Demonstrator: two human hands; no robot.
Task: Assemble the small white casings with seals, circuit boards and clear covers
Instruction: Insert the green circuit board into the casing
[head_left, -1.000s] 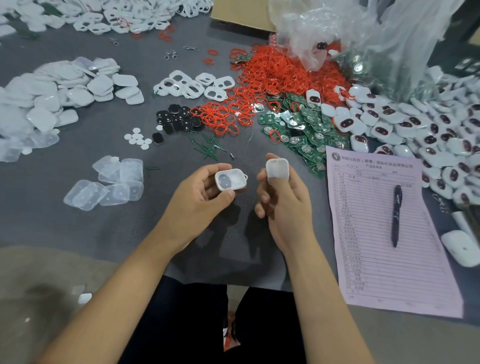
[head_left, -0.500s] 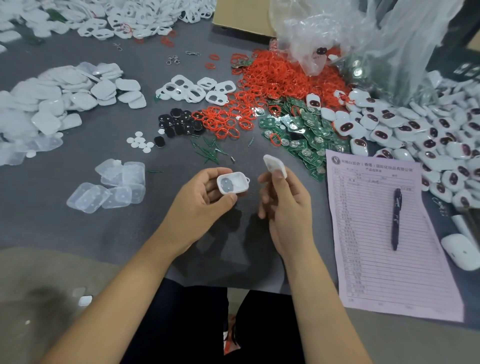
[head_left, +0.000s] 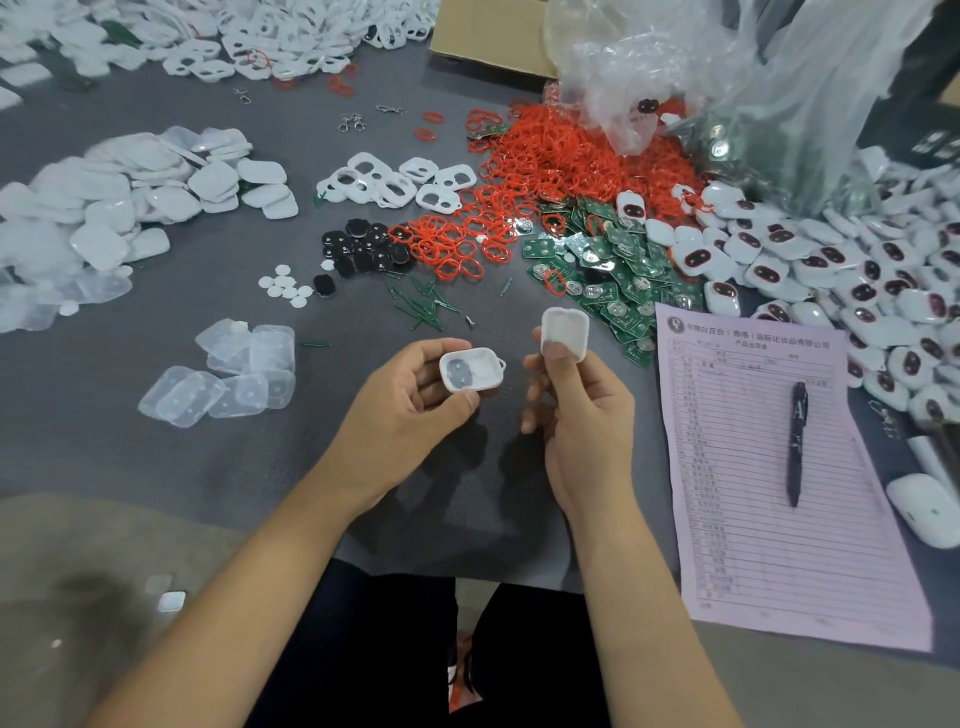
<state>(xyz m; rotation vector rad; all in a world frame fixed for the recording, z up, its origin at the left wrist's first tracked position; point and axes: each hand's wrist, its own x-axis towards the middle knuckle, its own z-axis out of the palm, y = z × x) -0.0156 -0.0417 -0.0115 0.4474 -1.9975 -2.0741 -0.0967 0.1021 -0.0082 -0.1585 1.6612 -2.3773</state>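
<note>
Above desk (head_left: 156, 467):
Left hand (head_left: 410, 410): gripping casing (head_left: 471, 369), hollow facing up, lying crosswise.
Right hand (head_left: 582, 415): pinching cover (head_left: 565, 332) upright.

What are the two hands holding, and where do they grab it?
The left hand holds a white casing by its edges, open side up. The right hand pinches a white cover piece at its lower edge.

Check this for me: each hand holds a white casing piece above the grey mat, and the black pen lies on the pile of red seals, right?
Not quite. In the head view the black pen lies on the pink form, not on the red seals. The rest holds: the left hand and the right hand each hold a white casing piece above the grey mat.
</note>
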